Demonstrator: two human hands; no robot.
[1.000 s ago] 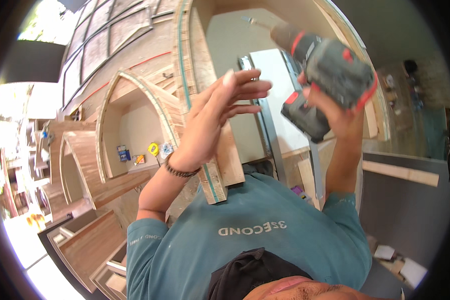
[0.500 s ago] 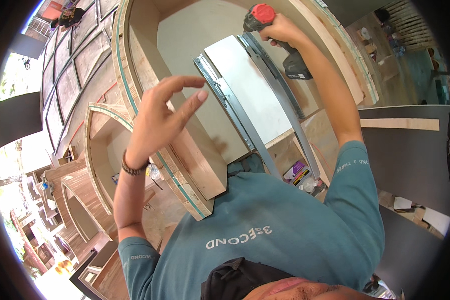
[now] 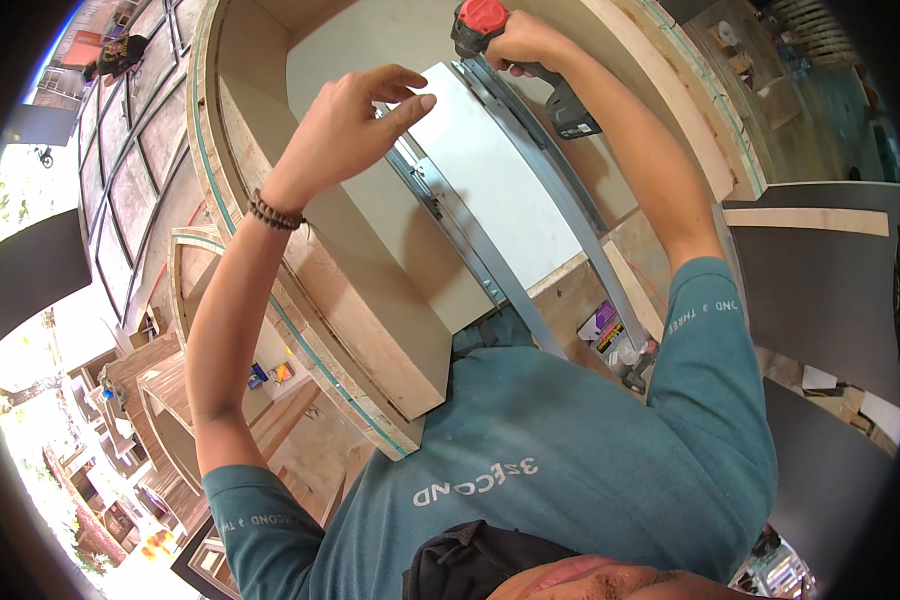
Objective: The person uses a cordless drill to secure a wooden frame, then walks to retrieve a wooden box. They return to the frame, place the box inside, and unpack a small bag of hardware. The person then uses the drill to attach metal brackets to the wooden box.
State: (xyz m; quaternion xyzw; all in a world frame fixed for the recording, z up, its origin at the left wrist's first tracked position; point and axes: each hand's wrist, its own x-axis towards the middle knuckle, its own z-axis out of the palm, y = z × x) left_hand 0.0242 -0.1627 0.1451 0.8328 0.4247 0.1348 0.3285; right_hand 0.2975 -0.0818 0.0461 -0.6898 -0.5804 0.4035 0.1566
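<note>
Looking into a big curvy wooden cabinet (image 3: pixel 340 300) here, with one side running underneath the left hand (image 3: pixel 355 125) and the other off to the right of the right hand (image 3: pixel 530 45). Next biggest is a white panel (image 3: pixel 515 190), below and between the two hands. Then a couple of metal rails flank it: the left rail (image 3: pixel 520 305) starts just under the left hand, the right rail (image 3: pixel 615 285) starts just below the right one. The red and dark grey drill (image 3: pixel 562 98) is gripped in the right hand, battery hanging below; can't see its tip. Left hand's got nothing in it, fingers loosely bent, thumb out. Smallest bit: a beaded bracelet (image 3: pixel 275 212) right at that hand's wrist.
</note>
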